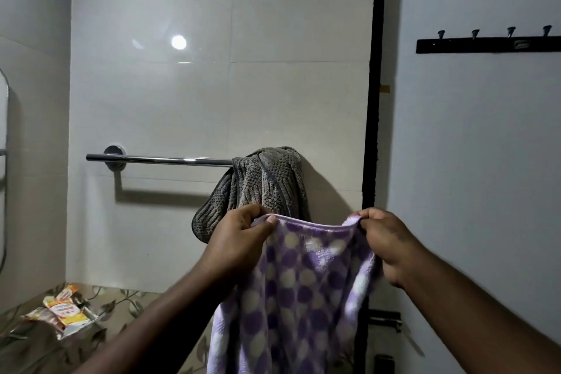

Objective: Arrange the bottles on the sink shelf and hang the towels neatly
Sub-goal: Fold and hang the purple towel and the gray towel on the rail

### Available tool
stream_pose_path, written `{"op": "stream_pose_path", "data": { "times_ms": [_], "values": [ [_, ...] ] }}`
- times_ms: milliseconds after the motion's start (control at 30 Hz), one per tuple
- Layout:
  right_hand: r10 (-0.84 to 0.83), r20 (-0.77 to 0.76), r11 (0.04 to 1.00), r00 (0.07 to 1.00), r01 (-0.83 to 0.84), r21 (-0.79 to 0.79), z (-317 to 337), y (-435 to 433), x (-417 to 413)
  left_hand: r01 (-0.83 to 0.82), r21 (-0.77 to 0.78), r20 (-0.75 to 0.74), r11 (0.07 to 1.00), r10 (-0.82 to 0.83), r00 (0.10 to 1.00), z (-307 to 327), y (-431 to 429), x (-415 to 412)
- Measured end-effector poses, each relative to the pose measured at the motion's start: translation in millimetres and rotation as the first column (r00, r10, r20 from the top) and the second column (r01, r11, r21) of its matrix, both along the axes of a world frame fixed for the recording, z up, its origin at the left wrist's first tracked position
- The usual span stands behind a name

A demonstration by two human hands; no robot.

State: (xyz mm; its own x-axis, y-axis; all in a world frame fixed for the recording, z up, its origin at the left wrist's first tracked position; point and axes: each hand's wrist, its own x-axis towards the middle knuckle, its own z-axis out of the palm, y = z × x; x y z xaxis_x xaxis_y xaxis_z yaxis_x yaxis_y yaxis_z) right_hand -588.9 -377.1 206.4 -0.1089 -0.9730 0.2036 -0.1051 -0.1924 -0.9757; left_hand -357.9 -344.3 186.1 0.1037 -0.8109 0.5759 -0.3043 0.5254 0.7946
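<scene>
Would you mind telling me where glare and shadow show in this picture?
Head view: a round lamp reflection glares on the tiled wall; the towel bar throws a hard shadow beneath itself; the counter at lower left is dim and soft.

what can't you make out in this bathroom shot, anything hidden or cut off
Head view:
- Towel rail: right end hidden by the grey towel.
- Purple towel: lower part cut off by the bottom edge.
- Hook rack: right end cut off by the right edge.
- Packets: print too small to read.
</scene>
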Motion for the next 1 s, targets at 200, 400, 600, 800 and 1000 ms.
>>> {"op": "stream_pose_path", "data": {
  "times_ms": [200, 400, 600, 800, 1000],
  "values": [
    [-0.424, -0.546, 0.888, 0.722, 0.215, -0.406, 6, -8, -15, 0.115, 0.074, -0.179, 0.991, -0.101, 0.979, -1, 4, 3],
    [-0.469, -0.543, 0.854, 0.697, 0.199, -0.481, -1, -4, 3, 0.278, 0.094, -0.188, 0.956, -0.258, 0.948, -5, 11, -21],
    [0.015, 0.194, 0.974, 0.981, 0.03, -0.226, 11, 1, 36, 0.428, 0.085, -0.06, 0.9, -0.425, 0.903, -15, 26, -50],
    [0.204, 0.219, 0.968, 0.954, -0.164, -0.188, 28, 17, 48, 0.548, 0.21, 0.147, 0.81, -0.58, 0.801, -17, 37, -61],
    [0.387, 0.033, 0.907, 0.921, -0.374, -0.194, 33, 32, 46, -0.062, -0.546, 0.354, 0.836, 0.297, 0.887, 16, 20, -36]
  ]
}}
